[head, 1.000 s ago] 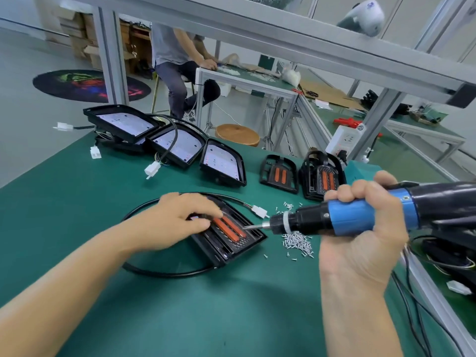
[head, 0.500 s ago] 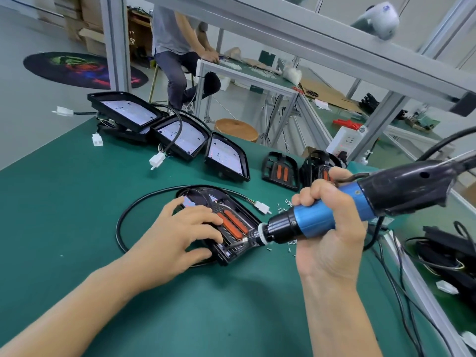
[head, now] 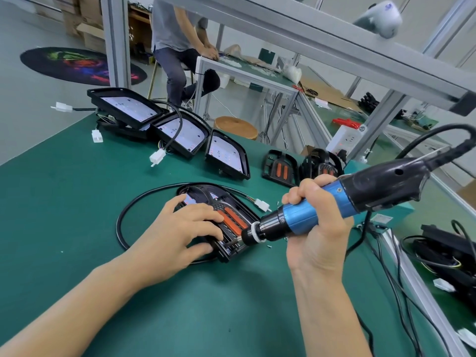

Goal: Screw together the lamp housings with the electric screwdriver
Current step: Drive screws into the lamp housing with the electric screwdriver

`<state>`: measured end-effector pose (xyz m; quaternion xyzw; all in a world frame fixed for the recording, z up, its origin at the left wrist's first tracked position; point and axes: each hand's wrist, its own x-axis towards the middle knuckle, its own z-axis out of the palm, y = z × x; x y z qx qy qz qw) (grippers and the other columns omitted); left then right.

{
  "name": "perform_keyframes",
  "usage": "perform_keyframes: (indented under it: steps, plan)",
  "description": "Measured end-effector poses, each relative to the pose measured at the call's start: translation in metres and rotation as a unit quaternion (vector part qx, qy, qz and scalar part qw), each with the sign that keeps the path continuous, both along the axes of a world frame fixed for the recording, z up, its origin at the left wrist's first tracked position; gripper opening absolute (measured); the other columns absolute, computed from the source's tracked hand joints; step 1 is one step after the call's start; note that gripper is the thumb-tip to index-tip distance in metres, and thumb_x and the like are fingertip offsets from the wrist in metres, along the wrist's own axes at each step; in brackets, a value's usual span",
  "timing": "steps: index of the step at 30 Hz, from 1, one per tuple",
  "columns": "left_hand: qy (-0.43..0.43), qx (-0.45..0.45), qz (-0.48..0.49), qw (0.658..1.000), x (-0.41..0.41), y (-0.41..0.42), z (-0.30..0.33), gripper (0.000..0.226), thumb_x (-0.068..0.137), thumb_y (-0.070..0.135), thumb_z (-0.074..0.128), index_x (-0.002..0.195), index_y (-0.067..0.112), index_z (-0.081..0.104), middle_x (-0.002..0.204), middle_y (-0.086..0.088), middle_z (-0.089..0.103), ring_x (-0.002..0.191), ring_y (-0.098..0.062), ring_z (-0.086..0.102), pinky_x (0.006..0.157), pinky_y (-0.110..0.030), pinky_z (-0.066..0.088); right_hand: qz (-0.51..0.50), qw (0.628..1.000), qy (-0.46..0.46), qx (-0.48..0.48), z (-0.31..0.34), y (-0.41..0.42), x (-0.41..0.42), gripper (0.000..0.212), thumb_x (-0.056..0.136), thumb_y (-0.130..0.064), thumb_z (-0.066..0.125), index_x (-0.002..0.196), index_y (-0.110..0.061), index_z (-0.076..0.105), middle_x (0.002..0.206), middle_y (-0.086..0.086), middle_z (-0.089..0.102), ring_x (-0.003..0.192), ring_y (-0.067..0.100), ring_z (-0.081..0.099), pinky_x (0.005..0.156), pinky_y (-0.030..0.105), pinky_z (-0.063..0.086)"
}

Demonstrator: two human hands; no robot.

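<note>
1. Head view: the housing (head: 226, 222) lies flat on the green mat (head: 64, 202), its two orange inserts facing up and a black cable (head: 123, 222) looped round its left side.
2. The left hand (head: 180, 235) presses on the housing with straight, spread fingers, grasping nothing.
3. The right hand (head: 316, 222) is clenched round the blue barrel of the screwdriver (head: 334, 204), which is tilted down to the left.
4. The bit (head: 233, 242) meets the housing's near edge; any screw under it appears hidden.
5. Three lamps (head: 180, 135) lie face up at the mat's far side, with two back covers (head: 279, 167) to their right.
</note>
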<state>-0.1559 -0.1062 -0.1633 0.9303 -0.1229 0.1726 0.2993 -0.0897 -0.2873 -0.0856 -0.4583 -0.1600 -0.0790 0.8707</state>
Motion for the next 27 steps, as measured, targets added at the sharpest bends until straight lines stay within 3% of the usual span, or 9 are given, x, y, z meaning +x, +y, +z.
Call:
perform_keyframes:
  steps: [6, 11, 14, 16, 20, 24, 27]
  plan:
    - [0.004, -0.005, 0.004, 1.000, 0.000, 0.000, -0.002, 0.019, 0.082, 0.020, 0.073, 0.097, 0.031, 0.071, 0.124, 0.023, 0.054, 0.122, 0.005, 0.039, 0.116, -0.030, 0.002, 0.006, 1.000, -0.009, -0.009, 0.001, -0.001, -0.001, 0.018, 0.073, 0.002, 0.056, 0.073, -0.016, 0.053, 0.056, -0.004, 0.051, 0.051, 0.013, 0.051, 0.056, 0.024, 0.047]
    - [-0.001, -0.006, 0.001, 1.000, 0.000, 0.001, -0.004, 0.023, 0.080, 0.017, 0.075, 0.098, 0.031, 0.071, 0.123, 0.023, 0.055, 0.122, 0.008, 0.037, 0.115, -0.032, 0.004, -0.046, 0.999, -0.003, 0.005, 0.005, -0.013, 0.000, 0.029, 0.077, -0.006, 0.060, 0.103, -0.016, 0.056, 0.060, -0.006, 0.054, 0.055, 0.011, 0.053, 0.058, 0.024, 0.047]
    - [0.002, -0.017, 0.006, 1.000, -0.001, 0.002, -0.005, 0.029, 0.081, 0.017, 0.075, 0.103, 0.033, 0.069, 0.125, 0.026, 0.053, 0.123, 0.013, 0.034, 0.115, -0.028, 0.002, -0.098, 0.995, -0.010, 0.035, 0.013, -0.033, 0.006, 0.046, 0.079, -0.013, 0.063, 0.122, -0.015, 0.046, 0.063, -0.005, 0.054, 0.054, 0.011, 0.052, 0.058, 0.024, 0.047]
    - [0.006, -0.024, 0.009, 1.000, -0.001, 0.001, -0.006, 0.033, 0.081, 0.017, 0.074, 0.106, 0.036, 0.067, 0.126, 0.029, 0.051, 0.125, 0.015, 0.033, 0.115, -0.025, 0.000, -0.151, 0.988, -0.021, 0.024, 0.018, -0.052, 0.010, 0.046, 0.082, -0.016, 0.064, 0.123, -0.016, 0.043, 0.063, -0.005, 0.053, 0.054, 0.011, 0.051, 0.058, 0.025, 0.047]
    - [0.009, -0.046, 0.011, 0.999, -0.002, -0.001, -0.003, 0.031, 0.079, 0.026, 0.068, 0.106, 0.040, 0.064, 0.124, 0.032, 0.051, 0.125, 0.015, 0.033, 0.114, -0.017, -0.001, -0.214, 0.976, 0.006, -0.043, 0.020, -0.103, 0.015, 0.017, 0.092, -0.020, 0.064, 0.098, -0.018, 0.048, 0.066, -0.005, 0.055, 0.056, 0.011, 0.054, 0.059, 0.025, 0.049]
    - [0.014, -0.062, 0.013, 0.998, -0.005, 0.000, -0.007, 0.035, 0.074, 0.043, 0.053, 0.108, 0.049, 0.059, 0.125, 0.034, 0.052, 0.128, 0.013, 0.034, 0.116, -0.020, 0.005, -0.225, 0.960, 0.097, -0.133, 0.015, -0.158, 0.025, 0.027, 0.091, -0.025, 0.069, 0.100, -0.015, 0.045, 0.064, -0.003, 0.055, 0.051, 0.013, 0.053, 0.051, 0.023, 0.048]
    - [0.011, -0.069, 0.020, 0.997, -0.005, 0.000, -0.009, 0.043, 0.069, 0.049, 0.049, 0.112, 0.055, 0.056, 0.131, 0.035, 0.047, 0.129, 0.011, 0.035, 0.115, -0.029, 0.013, -0.208, 0.922, 0.209, -0.252, 0.000, -0.194, 0.039, 0.040, 0.085, -0.036, 0.072, 0.105, -0.013, 0.047, 0.071, 0.004, 0.056, 0.051, 0.016, 0.055, 0.050, 0.028, 0.049]
